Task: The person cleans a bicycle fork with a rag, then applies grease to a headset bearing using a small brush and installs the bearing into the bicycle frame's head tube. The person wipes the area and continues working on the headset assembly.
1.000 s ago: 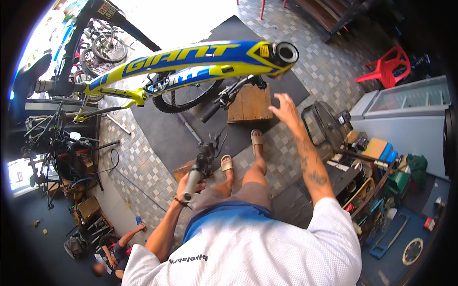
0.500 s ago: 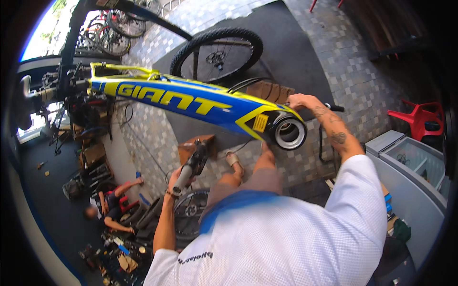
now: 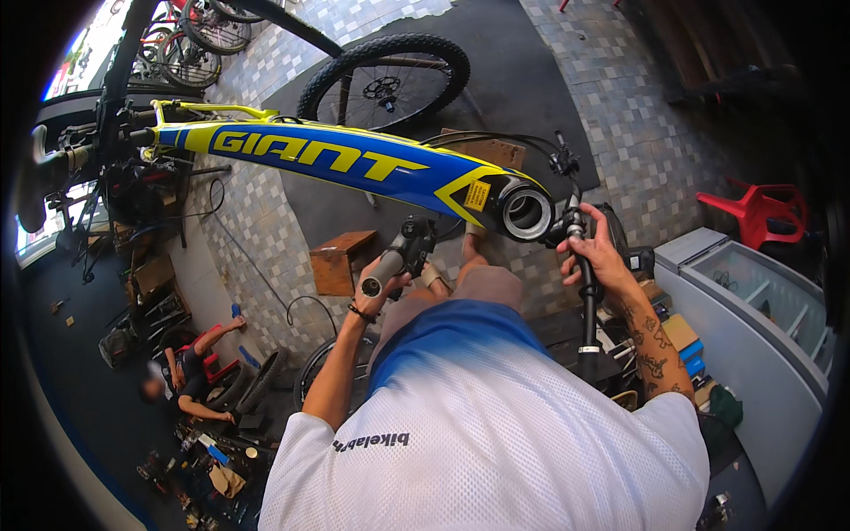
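The blue and yellow bicycle frame stretches across the view, its open head tube facing me. Below it, my left hand is closed round the grey steerer tube of what looks like a bicycle fork. The fork's black crown points away from me. To the right of the head tube, my right hand grips a black handlebar between thumb and fingers. Cables run between the frame and the bar.
A repair stand clamps the frame at left. Beyond lies a wheel on a dark mat. A wooden box stands below the frame, a glass-topped freezer and red chair at right. Another person sits at lower left among parts.
My right hand has gone from the head tube down to the handlebar, which now hangs upright beside it. My left hand has lifted the fork slightly up and right.
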`<action>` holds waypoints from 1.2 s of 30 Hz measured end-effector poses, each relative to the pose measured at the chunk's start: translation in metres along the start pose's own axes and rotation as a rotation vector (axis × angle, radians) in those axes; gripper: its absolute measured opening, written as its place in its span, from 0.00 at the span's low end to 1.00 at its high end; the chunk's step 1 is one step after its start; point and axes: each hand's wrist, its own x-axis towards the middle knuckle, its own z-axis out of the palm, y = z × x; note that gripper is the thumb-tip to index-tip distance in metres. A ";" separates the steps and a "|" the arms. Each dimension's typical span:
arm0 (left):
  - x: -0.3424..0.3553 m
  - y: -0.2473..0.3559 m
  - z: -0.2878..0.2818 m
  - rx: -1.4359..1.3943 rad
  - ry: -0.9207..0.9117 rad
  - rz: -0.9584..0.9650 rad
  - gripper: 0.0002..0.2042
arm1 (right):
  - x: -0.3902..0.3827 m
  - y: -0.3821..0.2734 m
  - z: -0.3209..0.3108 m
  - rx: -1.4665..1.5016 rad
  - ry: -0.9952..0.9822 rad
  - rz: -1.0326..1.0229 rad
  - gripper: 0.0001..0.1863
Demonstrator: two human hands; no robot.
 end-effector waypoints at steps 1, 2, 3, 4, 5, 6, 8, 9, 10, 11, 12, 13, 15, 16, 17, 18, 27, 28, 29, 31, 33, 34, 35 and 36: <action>0.006 0.002 0.010 0.005 -0.003 0.000 0.19 | -0.006 -0.009 -0.007 0.069 -0.061 -0.038 0.28; 0.013 0.005 0.018 -0.001 -0.018 0.002 0.19 | -0.008 -0.017 -0.016 0.080 -0.072 -0.043 0.23; 0.020 0.008 0.025 -0.007 -0.033 0.003 0.19 | -0.009 -0.024 -0.025 0.132 -0.103 -0.073 0.20; 0.027 0.010 0.032 -0.008 -0.049 0.048 0.18 | -0.009 -0.027 -0.032 0.249 -0.230 -0.182 0.20; 0.034 0.012 0.038 -0.023 -0.051 0.022 0.17 | -0.006 -0.031 -0.039 0.257 -0.208 -0.216 0.19; 0.041 0.014 0.044 -0.037 -0.065 0.039 0.17 | -0.001 -0.034 -0.045 0.268 -0.195 -0.265 0.19; 0.054 0.019 0.055 -0.060 -0.114 0.012 0.15 | 0.007 -0.039 -0.052 0.301 -0.184 -0.330 0.17; 0.057 0.021 0.060 -0.105 -0.135 0.067 0.15 | 0.011 -0.042 -0.052 0.320 -0.189 -0.355 0.15; 0.061 0.026 0.064 -0.119 -0.136 0.102 0.14 | 0.012 -0.045 -0.051 0.332 -0.143 -0.388 0.14; 0.061 0.030 0.069 -0.118 -0.129 0.118 0.14 | 0.013 -0.050 -0.048 0.294 -0.193 -0.445 0.15; 0.058 0.035 0.071 -0.086 -0.126 0.115 0.12 | 0.013 -0.053 -0.042 0.255 -0.192 -0.500 0.16; 0.056 0.042 0.073 -0.084 -0.154 0.133 0.13 | 0.014 -0.061 -0.036 0.198 -0.226 -0.585 0.18; 0.041 0.053 0.076 -0.023 -0.196 0.121 0.14 | 0.010 -0.075 -0.023 -0.019 -0.021 -0.626 0.17; 0.036 0.058 0.080 -0.019 -0.224 0.067 0.17 | 0.010 -0.087 -0.019 -0.102 0.020 -0.625 0.17; 0.029 0.062 0.085 -0.046 -0.248 0.105 0.17 | 0.010 -0.098 -0.015 -0.180 0.042 -0.645 0.18; 0.026 0.065 0.091 -0.045 -0.252 0.134 0.18 | 0.011 -0.106 -0.011 -0.212 0.090 -0.703 0.20; 0.079 0.017 0.165 -0.165 -0.318 0.026 0.13 | 0.000 -0.169 -0.016 -0.754 0.748 -1.402 0.13; 0.095 0.013 0.175 -0.086 -0.346 -0.057 0.10 | -0.002 -0.174 -0.012 -0.798 0.809 -1.435 0.13; 0.108 0.009 0.184 -0.154 -0.368 -0.034 0.10 | -0.007 -0.182 -0.008 -0.718 0.773 -1.423 0.12; 0.129 0.004 0.204 -0.259 -0.412 -0.035 0.09 | -0.016 -0.185 0.007 -0.390 0.729 -1.344 0.11; 0.138 0.002 0.215 -0.306 -0.423 -0.017 0.07 | -0.030 -0.193 0.018 -0.424 0.828 -1.310 0.11; 0.141 0.004 0.221 -0.274 -0.430 -0.030 0.07 | -0.036 -0.199 0.022 -0.408 0.808 -1.380 0.12; 0.143 0.006 0.225 -0.224 -0.433 -0.066 0.09 | -0.042 -0.206 0.023 -0.399 0.799 -1.450 0.12; 0.141 0.007 0.226 -0.229 -0.450 -0.100 0.09 | -0.048 -0.211 0.025 -0.405 0.784 -1.488 0.14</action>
